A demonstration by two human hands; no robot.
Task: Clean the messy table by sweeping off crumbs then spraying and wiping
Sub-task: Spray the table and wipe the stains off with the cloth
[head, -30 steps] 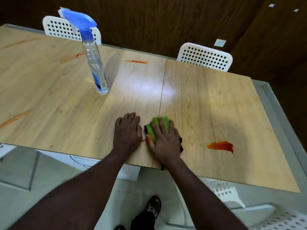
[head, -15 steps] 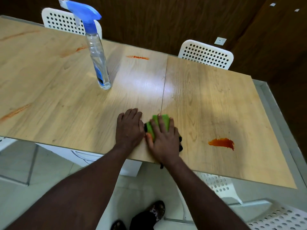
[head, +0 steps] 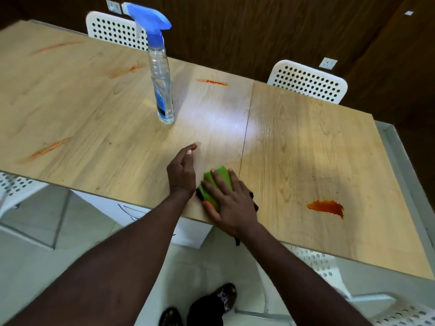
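Lifting left hand (head: 182, 171): a second ago flat on the counter (head: 294, 149), now turned on edge, fingers loose, holding nothing
Right hand (head: 229, 203): flat, fingers spread, pressing the green cloth (head: 219, 178) at the near edge
Meaning: likely a reach for the spray bottle (head: 162, 85), upright at 11 o'clock
Left to clean: red blot (head: 326, 208) at 3 o'clock, orange streak (head: 213, 82) at 12, another at 9
In the way: path to the bottle looks open
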